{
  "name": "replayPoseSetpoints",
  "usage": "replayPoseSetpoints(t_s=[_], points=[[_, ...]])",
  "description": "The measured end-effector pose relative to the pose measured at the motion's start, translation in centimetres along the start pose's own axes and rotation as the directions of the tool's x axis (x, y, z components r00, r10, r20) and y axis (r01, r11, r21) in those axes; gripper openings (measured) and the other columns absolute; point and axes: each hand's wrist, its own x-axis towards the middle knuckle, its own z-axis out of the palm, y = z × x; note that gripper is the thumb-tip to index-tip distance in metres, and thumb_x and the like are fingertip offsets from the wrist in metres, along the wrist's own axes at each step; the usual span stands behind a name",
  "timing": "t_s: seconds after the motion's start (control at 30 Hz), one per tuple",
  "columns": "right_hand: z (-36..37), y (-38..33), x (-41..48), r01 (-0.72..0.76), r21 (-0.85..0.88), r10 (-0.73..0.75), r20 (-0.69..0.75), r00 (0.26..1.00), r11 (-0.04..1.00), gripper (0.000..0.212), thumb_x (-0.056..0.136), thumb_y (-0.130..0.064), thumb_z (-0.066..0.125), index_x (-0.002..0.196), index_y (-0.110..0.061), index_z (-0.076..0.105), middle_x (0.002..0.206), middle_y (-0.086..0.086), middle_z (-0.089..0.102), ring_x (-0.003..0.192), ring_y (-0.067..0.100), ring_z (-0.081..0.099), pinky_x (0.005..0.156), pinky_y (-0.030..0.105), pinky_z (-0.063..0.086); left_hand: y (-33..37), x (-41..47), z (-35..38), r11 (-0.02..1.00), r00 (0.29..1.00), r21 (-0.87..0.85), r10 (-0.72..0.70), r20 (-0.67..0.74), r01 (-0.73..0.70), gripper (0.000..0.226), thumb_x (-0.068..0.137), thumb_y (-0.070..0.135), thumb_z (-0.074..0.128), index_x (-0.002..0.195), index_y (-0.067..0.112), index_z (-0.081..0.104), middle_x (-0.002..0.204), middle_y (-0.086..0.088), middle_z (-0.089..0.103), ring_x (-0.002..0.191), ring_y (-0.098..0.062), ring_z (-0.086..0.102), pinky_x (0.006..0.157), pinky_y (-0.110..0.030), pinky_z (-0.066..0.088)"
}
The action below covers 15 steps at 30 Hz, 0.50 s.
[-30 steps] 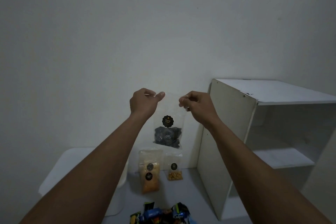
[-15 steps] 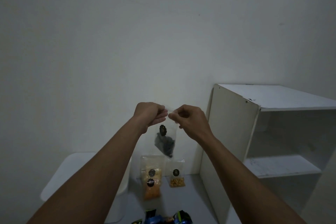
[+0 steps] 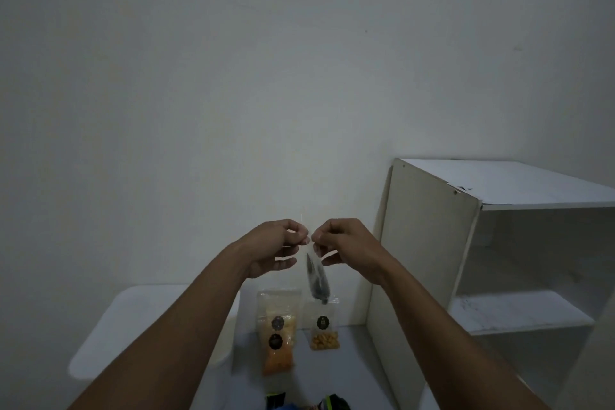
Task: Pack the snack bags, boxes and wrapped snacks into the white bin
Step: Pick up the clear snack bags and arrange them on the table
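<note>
- Head view shows both hands lifted in front of the bare wall, close to each other and well above the surface.
- The left hand pinches the top edge of the dark snack bag between thumb and forefinger, and the right hand pinches the same edge just beside it.
- The dark snack bag hangs in the air between the hands, turned almost edge-on to the camera. It is not in the white bin, which stands lower and to the left.
- The inside of the white bin does not show from here, so I cannot tell whether anything is already packed.
- Two more bags stand against the wall, right of the bin: the orange snack bag and, right of it, the small nut bag. Both are outside the bin.
- Some wrapped snacks lie at the near edge of the picture, cut off by the frame, also outside the bin.
- No boxes are visible in this view.
- The white shelf unit stands at the right, and I see nothing on its shelves.
- My judgement: the packing is at an early stage. One bag is in the hands, and at least two bags and the wrapped snacks are left to do.
</note>
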Motion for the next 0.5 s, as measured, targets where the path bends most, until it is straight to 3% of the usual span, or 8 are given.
replayPoseSetpoints(t_s=[0.23,0.3,0.4,0.43,0.5], points=[[0.7,1.9,-0.4,-0.006,-0.115,0.001,-0.044,0.999,0.993,0.017,0.097,-0.015,0.055,0.096,-0.004,0.068,0.084,0.009,0.071,0.073,0.014,0.066,0.065,0.029,0.058,-2.3,1.5,-0.6,0.997,0.996,-0.020,-0.077,0.043,0.078,0.006,0.092,0.015,0.061,0.090,0.018,0.066,0.090,0.001,0.067,0.079,-0.014,0.055,0.067,-0.027,0.047],[0.9,3.1,-0.5,0.010,-0.185,-0.026,-0.086,0.996,0.983,0.025,0.097,-0.034,0.056,0.099,-0.012,0.067,0.090,0.004,0.072,0.079,0.013,0.068,0.070,0.035,0.060,-2.7,2.3,-0.4,0.998,0.998,-0.008,-0.063,-0.005,0.063,0.007,0.092,0.016,0.062,0.091,0.017,0.069,0.091,0.002,0.069,0.081,-0.014,0.056,0.067,-0.027,0.047],[1.0,5.5,-1.0,-0.041,-0.266,0.037,-0.022,0.999,0.963,0.059,0.076,-0.074,0.060,0.114,-0.030,0.060,0.106,-0.009,0.068,0.093,0.008,0.066,0.076,0.033,0.058,-3.3,3.4,-0.1,0.998,0.993,-0.043,-0.053,-0.104,0.049,0.013,0.090,0.017,0.062,0.096,0.014,0.073,0.089,0.004,0.073,0.081,-0.014,0.057,0.065,-0.025,0.044],[1.2,6.4,-1.1,-0.066,-0.291,0.068,-0.002,0.998,0.955,0.062,0.073,-0.072,0.064,0.119,-0.032,0.057,0.110,-0.010,0.067,0.096,0.007,0.065,0.076,0.028,0.055,-3.5,3.6,0.1,0.997,0.990,-0.050,-0.057,-0.131,0.051,0.015,0.090,0.018,0.062,0.098,0.013,0.073,0.090,0.004,0.074,0.083,-0.014,0.057,0.064,-0.025,0.044],[1.7,8.5,-0.9,-0.082,-0.319,0.072,-0.043,0.996,0.944,0.044,0.082,-0.054,0.068,0.118,-0.029,0.060,0.108,-0.009,0.066,0.094,0.005,0.065,0.075,0.028,0.055,-4.1,4.1,0.7,0.995,0.984,-0.074,-0.079,-0.159,0.068,0.016,0.090,0.020,0.063,0.100,0.013,0.073,0.094,0.004,0.075,0.088,-0.014,0.059,0.065,-0.025,0.045]])
